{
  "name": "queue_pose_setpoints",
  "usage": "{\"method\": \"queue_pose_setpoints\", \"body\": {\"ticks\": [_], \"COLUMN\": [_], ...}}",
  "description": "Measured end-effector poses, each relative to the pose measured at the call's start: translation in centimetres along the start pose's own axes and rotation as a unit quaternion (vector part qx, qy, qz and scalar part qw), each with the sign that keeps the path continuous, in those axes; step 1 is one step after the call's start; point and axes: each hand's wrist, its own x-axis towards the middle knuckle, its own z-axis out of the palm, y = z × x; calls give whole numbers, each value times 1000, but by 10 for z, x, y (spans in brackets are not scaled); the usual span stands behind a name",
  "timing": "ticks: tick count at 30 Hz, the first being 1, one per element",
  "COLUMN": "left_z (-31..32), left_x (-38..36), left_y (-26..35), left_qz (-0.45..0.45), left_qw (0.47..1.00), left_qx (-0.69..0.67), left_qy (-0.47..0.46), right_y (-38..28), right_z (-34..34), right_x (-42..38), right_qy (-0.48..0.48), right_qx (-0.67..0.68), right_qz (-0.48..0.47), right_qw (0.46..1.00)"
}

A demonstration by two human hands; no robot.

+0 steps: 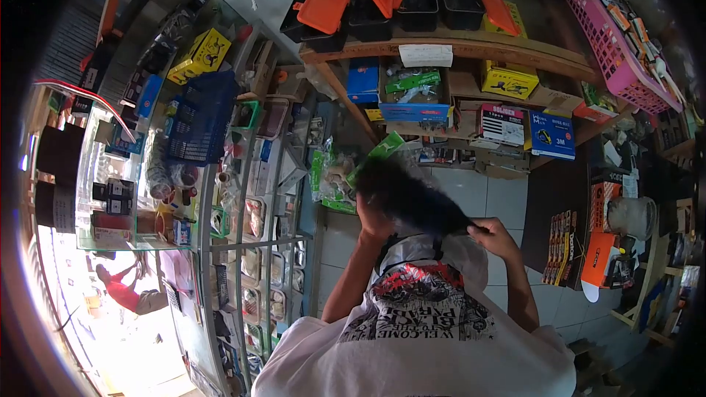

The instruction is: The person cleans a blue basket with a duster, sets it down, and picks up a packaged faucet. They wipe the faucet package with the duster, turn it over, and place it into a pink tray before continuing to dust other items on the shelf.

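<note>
A dark, bushy duster [412, 195] stretches across the space in front of my chest, its fluffy end up and to the left, blurred by motion. My right hand [496, 238] is closed around its narrow end. My left hand [373, 219] is up against the wide end, and the dark bristles hide its fingers, so I cannot make out its grip. Just beyond the left hand are green-and-clear plastic packets [338, 176].
Glass shelving [257, 239] with small trays runs along my left, a blue basket [202, 117] on it. Ahead, a wooden shelf [456, 48] carries boxes and black tubs with orange lids. A pink basket [618, 44] sits upper right. Outside at left is a person in red [126, 294].
</note>
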Motion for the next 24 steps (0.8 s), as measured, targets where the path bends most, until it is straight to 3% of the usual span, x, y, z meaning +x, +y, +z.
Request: {"method": "queue_pose_setpoints", "body": {"ticks": [2,4,6,7,10,11,14,17,20,22,23,24], "left_z": [29,25,34,23,27,-10,17,9,13,-32,-12,10], "left_x": [-2,-2,-8,1,-2,4,-1,1,6,15,11,7], "left_y": [23,21,19,15,24,3,16,17,13,-8,6,23], "left_qz": [-111,-127,-52,-85,-95,-130,-60,-134,-43,-92,-81,-105], "left_qw": [978,904,979,966,983,978,981,971,989,903,965,987], "left_qx": [-175,-399,-147,-188,-154,-157,-173,-140,-131,-383,-245,-90], "left_qy": [26,-84,132,155,20,56,58,141,61,-172,-45,80], "right_y": [0,-5,1,-1,-9,-13,-4,7,-9,-3,0,1], "right_z": [1,-6,-8,-4,0,-1,-4,1,-8,-6,-4,-4], "right_x": [-1,-1,1,1,-2,-2,2,7,1,6,8,10], "right_qy": [15,-17,-27,-8,-13,-26,-28,2,-65,-11,16,41], "right_qx": [0,-7,-13,-10,-3,-3,-17,-34,-34,-28,-23,-18], "right_qz": [-8,3,-10,-16,1,10,-7,-33,-13,-33,-41,-47], "right_qw": [1000,1000,1000,1000,1000,1000,999,999,997,999,999,998]}}
